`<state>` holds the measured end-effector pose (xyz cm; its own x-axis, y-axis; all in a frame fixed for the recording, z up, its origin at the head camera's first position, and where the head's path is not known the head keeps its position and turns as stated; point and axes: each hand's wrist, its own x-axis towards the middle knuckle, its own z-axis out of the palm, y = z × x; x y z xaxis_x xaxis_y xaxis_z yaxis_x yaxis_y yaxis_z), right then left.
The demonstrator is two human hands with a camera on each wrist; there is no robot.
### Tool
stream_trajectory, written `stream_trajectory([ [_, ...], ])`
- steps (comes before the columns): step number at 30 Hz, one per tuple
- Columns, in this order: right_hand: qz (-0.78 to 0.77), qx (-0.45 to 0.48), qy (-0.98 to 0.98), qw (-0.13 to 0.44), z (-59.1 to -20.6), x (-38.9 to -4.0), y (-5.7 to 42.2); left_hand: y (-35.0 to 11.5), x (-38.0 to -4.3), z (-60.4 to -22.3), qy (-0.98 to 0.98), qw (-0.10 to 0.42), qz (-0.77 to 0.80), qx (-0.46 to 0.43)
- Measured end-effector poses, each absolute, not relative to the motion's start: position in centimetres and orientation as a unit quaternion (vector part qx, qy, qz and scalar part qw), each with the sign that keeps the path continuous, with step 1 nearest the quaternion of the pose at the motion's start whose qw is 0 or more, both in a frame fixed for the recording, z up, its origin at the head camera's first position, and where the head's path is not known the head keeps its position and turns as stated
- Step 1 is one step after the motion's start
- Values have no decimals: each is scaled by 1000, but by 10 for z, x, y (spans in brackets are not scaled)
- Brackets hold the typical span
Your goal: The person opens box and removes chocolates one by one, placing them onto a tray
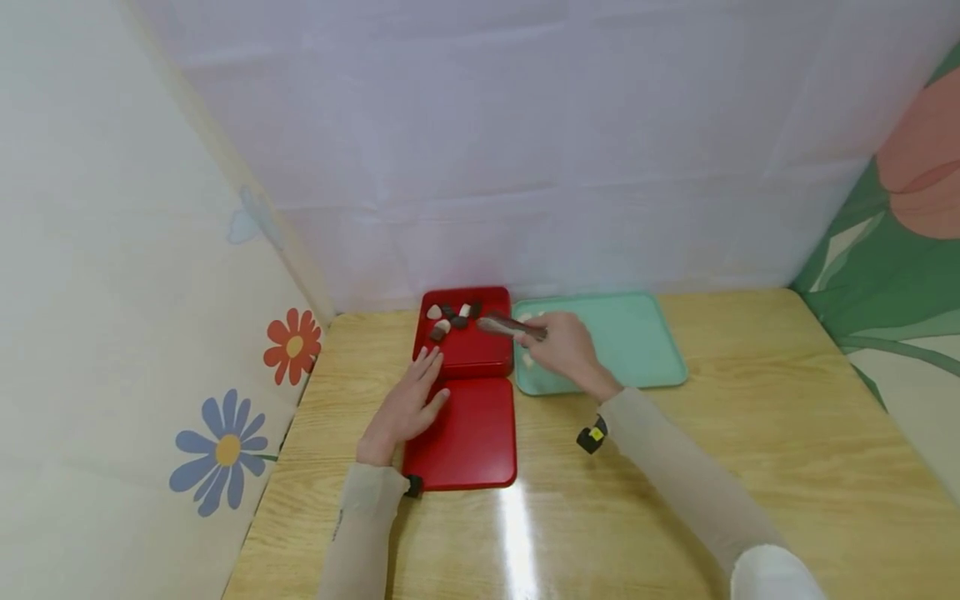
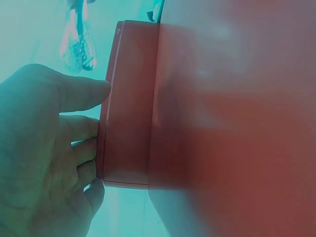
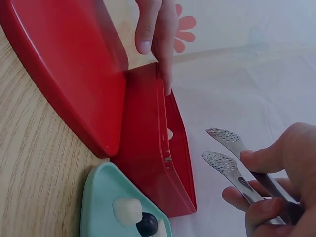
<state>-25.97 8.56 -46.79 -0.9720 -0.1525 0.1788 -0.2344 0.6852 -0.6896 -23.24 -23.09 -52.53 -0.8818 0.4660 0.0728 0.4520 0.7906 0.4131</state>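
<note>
My left hand [image 1: 405,407] rests with extended fingers on the near left edge of a red box [image 1: 483,354]; the left wrist view shows its fingertips against the box's rim [image 2: 102,133]. Inside the box lie several black and white stone-like pieces [image 1: 459,322]. My right hand [image 1: 567,344] holds metal tongs [image 1: 498,325] with perforated tips above the box's right side. In the right wrist view the tong tips [image 3: 222,162] stand apart with nothing between them. The box's red lid [image 1: 476,433], hinged in front, lies flat on the table.
A mint-green tray [image 1: 637,346] stands right of the box, holding white pieces [image 3: 127,211] and a black piece [image 3: 147,224] near its left side. The wooden table [image 1: 750,375] meets a white cloth backdrop [image 1: 525,167]. A flower-patterned wall [image 1: 225,333] is at the left.
</note>
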Motion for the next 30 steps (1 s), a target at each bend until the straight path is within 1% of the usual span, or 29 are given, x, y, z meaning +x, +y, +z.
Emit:
stream_trajectory([
  [7, 358, 140, -921, 68, -467, -264, 70, -229, -231, -526, 945, 10, 214, 249],
  [13, 362, 136, -921, 51, -468, -267, 60, -230, -229, -527, 941, -2, 219, 257],
  [17, 355, 137, -923, 53, -468, -270, 54, -231, -229, -528, 941, -8, 221, 257],
  [30, 341, 133, -929, 54, -462, -276, 32, -230, -231, -525, 944, -1, 215, 249],
])
